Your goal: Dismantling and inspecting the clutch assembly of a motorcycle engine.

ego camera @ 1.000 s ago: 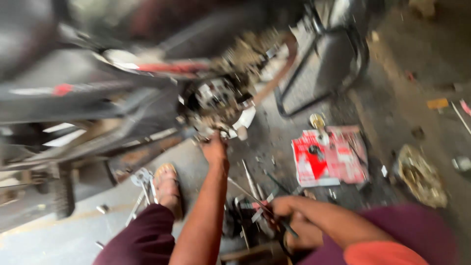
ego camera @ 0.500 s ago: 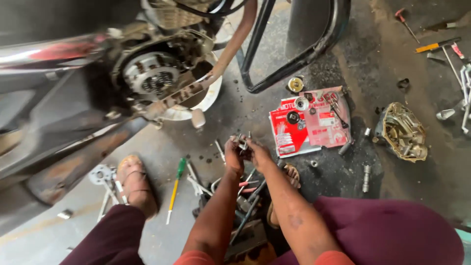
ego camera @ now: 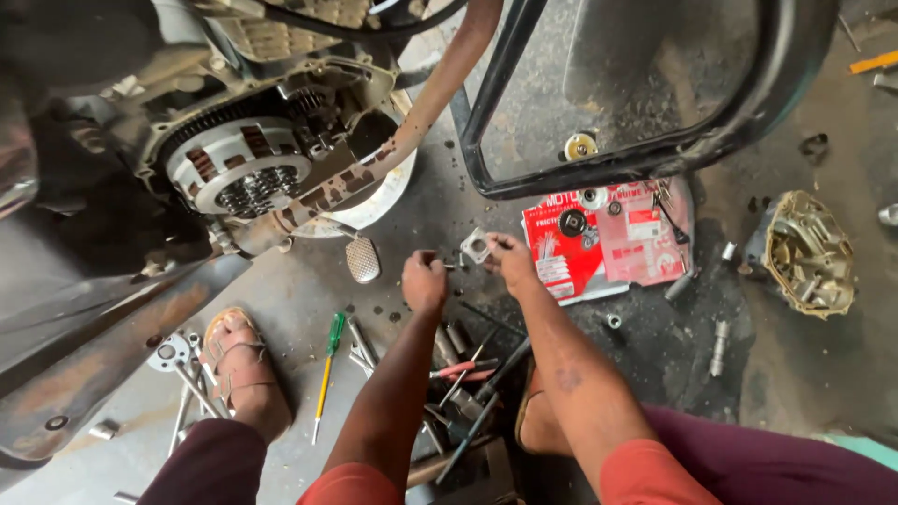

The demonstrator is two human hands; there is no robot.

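My right hand (ego camera: 513,262) pinches a small square metal plate (ego camera: 475,246) with a round hole in it, held above the oily floor. My left hand (ego camera: 424,279) is closed around a small dark bolt or tool whose tip points toward that plate. Both hands meet just right of the motorcycle's brake pedal (ego camera: 363,258). Up and to the left is the open engine side with the bare clutch assembly (ego camera: 241,171) and the rusty exhaust pipe (ego camera: 412,131).
A red and white cardboard box (ego camera: 617,252) lies flat with small round parts on it. A removed engine cover (ego camera: 810,252) rests at the right. A green-handled screwdriver (ego camera: 327,365), spanners (ego camera: 187,383) and a pile of tools (ego camera: 463,383) lie near my sandalled feet.
The view swung from the blurred engine down to the floor. My left hand left the engine and joined my right hand, which now holds the metal plate up.
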